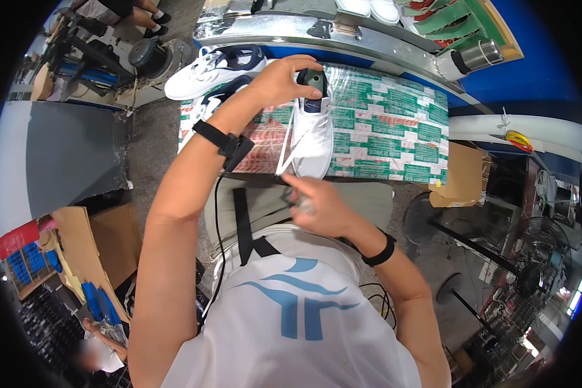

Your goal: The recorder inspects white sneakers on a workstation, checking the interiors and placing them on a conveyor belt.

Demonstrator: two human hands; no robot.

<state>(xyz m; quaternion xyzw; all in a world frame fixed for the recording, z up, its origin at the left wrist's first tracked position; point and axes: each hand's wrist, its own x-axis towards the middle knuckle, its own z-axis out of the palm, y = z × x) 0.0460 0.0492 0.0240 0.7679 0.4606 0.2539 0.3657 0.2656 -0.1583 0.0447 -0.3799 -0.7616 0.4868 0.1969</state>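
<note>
**Bright, even light; heavy fisheye bend**

Daylight-like brightness falls evenly, with soft shadows under the bench (381, 123). Glare streaks the metal rail beyond the left hand (281, 81). The right hand (320, 207) is motion-blurred, its fingertips smeared. Straight edges curve toward the black rim, and the dim corners, perhaps underexposed, lose detail.

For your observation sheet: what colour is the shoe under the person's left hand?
White, with a dark navy lining, seen in the head view: shoe, left hand.

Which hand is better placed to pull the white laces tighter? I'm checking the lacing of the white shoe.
Probably the right hand: it sits at the toe of the white shoe with the dark collar, by the loose white laces. The left hand grips the shoe's heel.
</note>
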